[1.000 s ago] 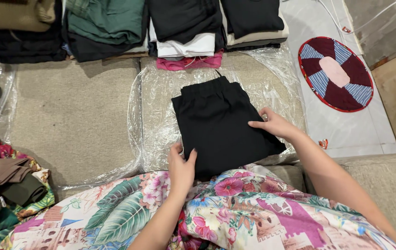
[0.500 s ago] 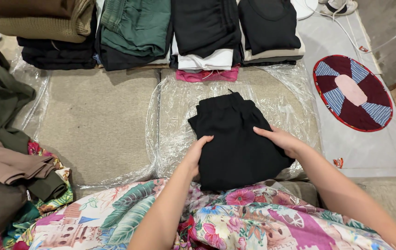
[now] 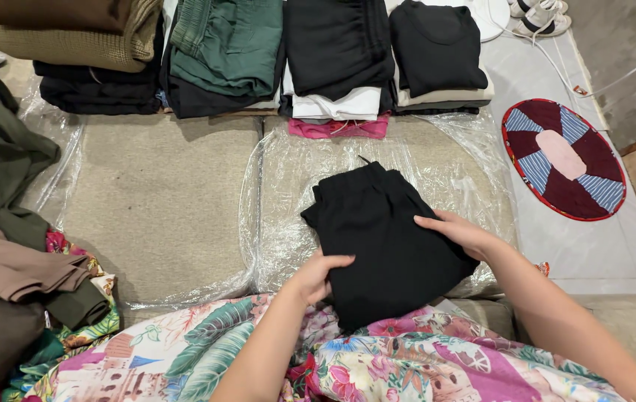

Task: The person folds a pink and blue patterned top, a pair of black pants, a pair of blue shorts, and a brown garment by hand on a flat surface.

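Garment: folded black garment, centre of the frame, lying on clear plastic over the beige cushion.
Left hand: on the garment's lower left edge, grip seemingly pinched on the cloth; fingertips partly hidden, so I cannot tell for sure.
Right hand: flat on the right edge, fingers apart, pressing not clasping.
Risk: slick plastic could let the fold slide or fall open.
Risk: its near edge overlaps the floral fabric and may snag there.
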